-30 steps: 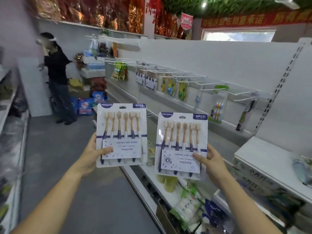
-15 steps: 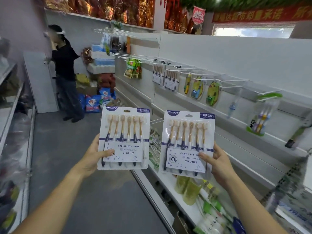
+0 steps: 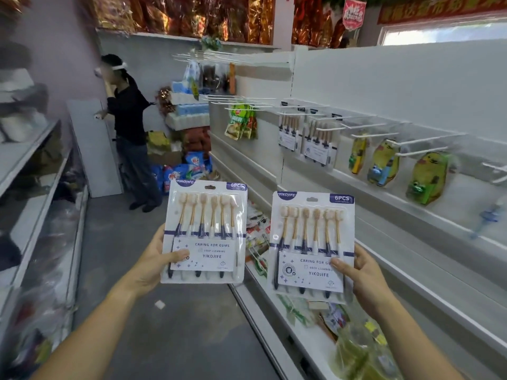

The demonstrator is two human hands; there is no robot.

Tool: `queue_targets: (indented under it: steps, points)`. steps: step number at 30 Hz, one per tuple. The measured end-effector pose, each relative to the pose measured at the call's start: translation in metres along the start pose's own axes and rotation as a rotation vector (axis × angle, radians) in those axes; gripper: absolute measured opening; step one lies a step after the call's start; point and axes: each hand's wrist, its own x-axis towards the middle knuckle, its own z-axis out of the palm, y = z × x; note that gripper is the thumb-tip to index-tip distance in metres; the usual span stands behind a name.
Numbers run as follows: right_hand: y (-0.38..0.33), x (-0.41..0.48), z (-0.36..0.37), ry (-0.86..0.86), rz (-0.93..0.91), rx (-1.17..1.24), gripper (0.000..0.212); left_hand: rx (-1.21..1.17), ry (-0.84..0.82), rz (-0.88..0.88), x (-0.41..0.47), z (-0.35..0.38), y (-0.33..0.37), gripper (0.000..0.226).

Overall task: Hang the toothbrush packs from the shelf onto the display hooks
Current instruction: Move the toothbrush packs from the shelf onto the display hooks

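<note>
The left hand point(image 3: 152, 267) pinched the first pack point(image 3: 205, 229) at its lower left corner, thumb in front, fingers behind. The right hand point(image 3: 366, 275) pinched the second pack point(image 3: 310, 239) likewise at its right edge. Both packs were upright, side by side but apart, with the hooks point(image 3: 422, 151) at two o'clock.

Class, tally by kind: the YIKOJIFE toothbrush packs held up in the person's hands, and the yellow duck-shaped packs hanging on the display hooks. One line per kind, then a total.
toothbrush packs held: 2
yellow duck-shaped packs on hooks: 3
Total: 5
</note>
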Motion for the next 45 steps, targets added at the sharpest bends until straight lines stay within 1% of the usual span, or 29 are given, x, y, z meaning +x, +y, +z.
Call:
queue_targets:
  steps: [2,4,6,8,9,10,11,12,13,15,17,19,22,25,28,29,31,32,34,35,37,39,41,42,44,45]
  points:
    - [0.001,0.028,0.013,-0.015,0.013,-0.025,0.043,-0.021,0.002,0.011,0.029,-0.012,0.005,0.114]
    - [0.002,0.055,0.026,-0.009,0.011,-0.048,0.048,-0.034,-0.005,0.016,0.058,-0.026,0.007,0.109]
    - [0.003,0.082,0.036,0.006,0.012,-0.056,0.047,-0.036,-0.012,0.017,0.087,-0.041,0.008,0.104]
    - [0.006,0.106,0.046,0.019,0.004,-0.068,0.046,-0.041,-0.02,0.012,0.118,-0.058,0.006,0.108]
    - [0.009,0.117,0.051,0.032,-0.005,-0.066,0.051,-0.048,-0.027,0.007,0.134,-0.066,0.004,0.111]
    - [0.01,0.127,0.057,0.05,-0.015,-0.067,0.06,-0.057,-0.04,0.009,0.152,-0.074,0.002,0.113]
    - [0.012,0.137,0.064,0.068,-0.019,-0.071,0.075,-0.065,-0.059,0.009,0.17,-0.083,-0.001,0.112]
    - [0.013,0.146,0.07,0.091,-0.015,-0.078,0.089,-0.07,-0.084,0.008,0.188,-0.091,-0.003,0.109]
    - [0.014,0.155,0.078,0.119,-0.017,-0.085,0.097,-0.077,-0.112,0.004,0.208,-0.099,-0.005,0.102]
    - [0.015,0.17,0.092,0.183,-0.025,-0.084,0.104,-0.106,-0.174,-0.009,0.245,-0.114,-0.007,0.088]
    - [0.012,0.184,0.106,0.251,-0.027,-0.08,0.113,-0.129,-0.235,-0.028,0.281,-0.124,-0.008,0.09]
    - [0.008,0.195,0.117,0.319,-0.04,-0.065,0.116,-0.135,-0.284,-0.05,0.32,-0.129,-0.005,0.094]
    - [0.001,0.211,0.128,0.408,-0.052,-0.047,0.116,-0.127,-0.36,-0.049,0.373,-0.121,-0.001,0.091]
    - [-0.003,0.229,0.133,0.474,-0.045,-0.055,0.117,-0.134,-0.394,-0.053,0.42,-0.106,-0.001,0.078]
    - [-0.002,0.253,0.131,0.54,-0.078,-0.052,0.114,-0.102,-0.453,-0.039,0.468,-0.089,-0.004,0.079]
    - [-0.001,0.262,0.129,0.55,-0.09,-0.049,0.107,-0.101,-0.469,-0.031,0.482,-0.084,-0.005,0.079]
    - [0.002,0.279,0.125,0.56,-0.114,-0.034,0.074,-0.095,-0.503,-0.028,0.507,-0.075,-0.008,0.082]
    - [0.002,0.288,0.124,0.571,-0.124,-0.024,0.062,-0.101,-0.521,-0.039,0.52,-0.072,-0.007,0.086]
    - [0.006,0.302,0.123,0.605,-0.13,-0.017,0.055,-0.112,-0.56,-0.056,0.544,-0.068,-0.002,0.103]
    - [0.007,0.31,0.124,0.617,-0.13,-0.018,0.056,-0.11,-0.573,-0.061,0.556,-0.067,0.0,0.112]
    - [0.005,0.323,0.126,0.639,-0.132,-0.005,0.062,-0.107,-0.59,-0.061,0.582,-0.065,0.003,0.118]
    - [0.004,0.335,0.128,0.665,-0.133,0.0,0.066,-0.11,-0.622,-0.054,0.605,-0.064,0.005,0.117]
    - [0.003,0.345,0.134,0.697,-0.137,-0.013,0.064,-0.105,-0.662,-0.059,0.628,-0.062,0.005,0.112]
    - [0.003,0.348,0.139,0.72,-0.139,-0.02,0.068,-0.11,-0.688,-0.067,0.639,-0.061,0.005,0.109]
    - [0.002,0.351,0.151,0.765,-0.136,-0.03,0.08,-0.112,-0.741,-0.084,0.661,-0.058,0.001,0.113]
    - [0.002,0.351,0.158,0.783,-0.132,-0.031,0.079,-0.107,-0.76,-0.095,0.673,-0.058,-0.001,0.118]
